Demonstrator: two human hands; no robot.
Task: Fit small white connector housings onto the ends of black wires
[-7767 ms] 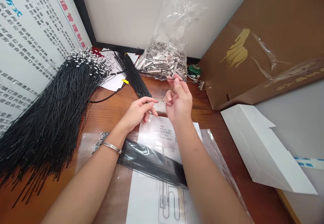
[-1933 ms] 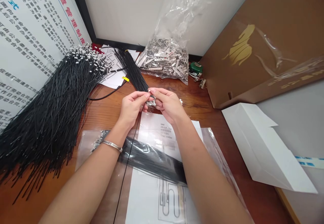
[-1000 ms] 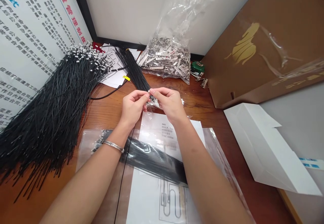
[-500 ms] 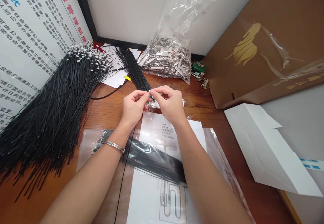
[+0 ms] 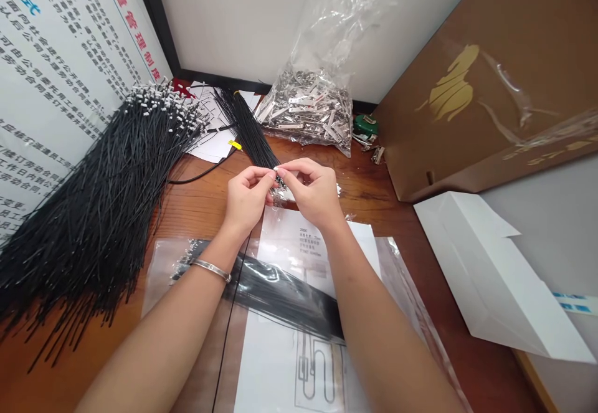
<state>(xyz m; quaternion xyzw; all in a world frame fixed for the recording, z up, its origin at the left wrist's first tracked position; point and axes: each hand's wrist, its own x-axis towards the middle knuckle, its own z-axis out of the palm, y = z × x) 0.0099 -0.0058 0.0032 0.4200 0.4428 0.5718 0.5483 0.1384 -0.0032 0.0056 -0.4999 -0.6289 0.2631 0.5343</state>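
Note:
My left hand and my right hand meet fingertip to fingertip, thumbs and forefingers pinched. A thin black cable runs from the left hand down to the bottom edge. Its upper end is hidden in the fingers. What the right fingertips pinch is too small to make out. Just beyond and below the hands lies a tied bundle of black cables, with small metal ends showing between my hands. Under my forearms, a clear plastic bag holds more black cables with metal-tipped ends.
At left lies a large pile of black cables with white connectors. A bag of metal clips stands at the back, beside a green tape measure. To the right are a brown box and a white box. A printed sheet lies below.

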